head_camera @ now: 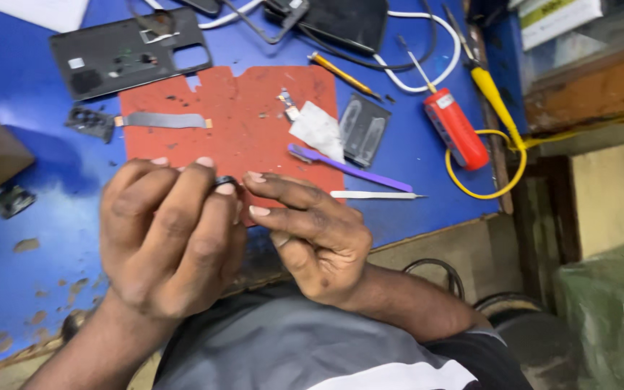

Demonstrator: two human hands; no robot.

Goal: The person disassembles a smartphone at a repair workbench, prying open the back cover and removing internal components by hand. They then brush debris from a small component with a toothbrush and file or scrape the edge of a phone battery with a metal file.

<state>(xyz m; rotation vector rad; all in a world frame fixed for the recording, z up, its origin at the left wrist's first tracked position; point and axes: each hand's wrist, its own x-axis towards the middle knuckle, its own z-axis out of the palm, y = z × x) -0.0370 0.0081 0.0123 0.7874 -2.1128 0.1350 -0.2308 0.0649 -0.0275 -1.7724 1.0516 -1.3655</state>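
left hand [164, 242]: fingers curled, tips pinched on small black part [225, 180]; grip closed tight around it
right hand [312, 231]: fingers extended, tips meeting the same black part from the other side; light pinch, not a full fist
black part: tiny, dark, ring-like edge showing only; mostly hidden between fingertips, exact kind not readable; held just above near edge of red mat [232, 115]
phone back cover [128, 50]: dark, stripped, lying inner side up at top left, partly over mat corner
flex ribbon [164, 120]: grey strip, flat on mat, loose
camera module [89, 121]: black, just beside ribbon's left end, on blue table [23, 238]
white wipe [318, 130]: on mat's right edge
purple pry tool [348, 168]: touching wipe, running off mat to the right
tweezers [375, 194]: silver, below pry tool, untouched
black tray [364, 130]: small, two slots, right of mat
red-handled tool [455, 126]: right side, near yellow screwdriver [496, 94]
pencil [344, 76]: above mat
progress (judgement): teardown well along, cover off and parts already laid out; small part in hand being worked by fingers alone; nothing refitted, reassembly looks entirely left
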